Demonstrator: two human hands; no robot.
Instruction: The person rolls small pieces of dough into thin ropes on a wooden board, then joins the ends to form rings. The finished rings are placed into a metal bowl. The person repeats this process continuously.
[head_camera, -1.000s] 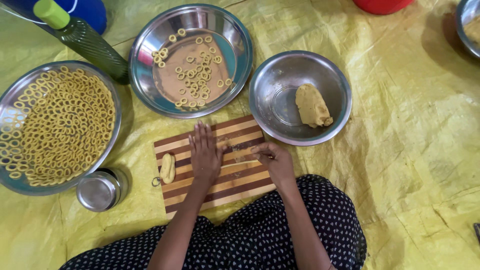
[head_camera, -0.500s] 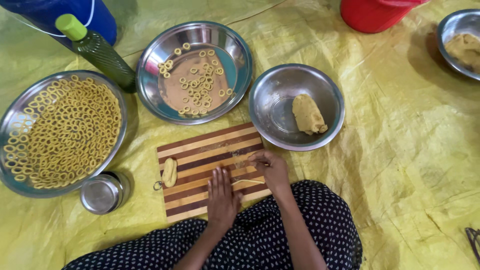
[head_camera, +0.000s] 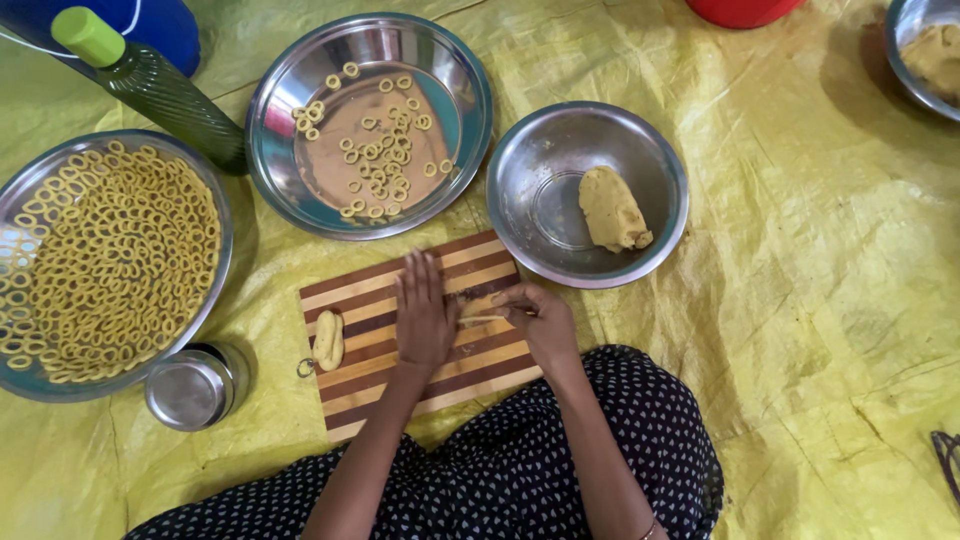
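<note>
Dough-rolling on a striped wooden board (head_camera: 420, 340), lower centre of the frame. The left hand (head_camera: 424, 318) is lying flat with fingers spread, palm pressing one end of a thin dough rope (head_camera: 482, 319); it is grasping nothing. The right hand (head_camera: 540, 318) is pinching the rope's other end between thumb and fingertips. The step in hand appears to be thinning the rope; the next move would probably call for light, even palm pressure, so that the strand is not tearing or flattening.

A small dough lump (head_camera: 328, 340) is resting at the board's left edge, apart from both hands. A larger dough mass (head_camera: 612, 210) is sitting in the steel bowl (head_camera: 520, 190) right of centre. The round steel tray (head_camera: 280, 150) at upper centre is holding scattered dough rings; the tray (head_camera: 215, 200) at far left is nearly filled with them.

Containers — a green ribbed bottle (head_camera: 165, 95) with a lime cap is leaning at upper left beside a blue vessel (head_camera: 165, 25), no label legible; a small steel cup (head_camera: 190, 388) is standing at lower left. All are resting on a yellow sheet (head_camera: 820, 300).
</note>
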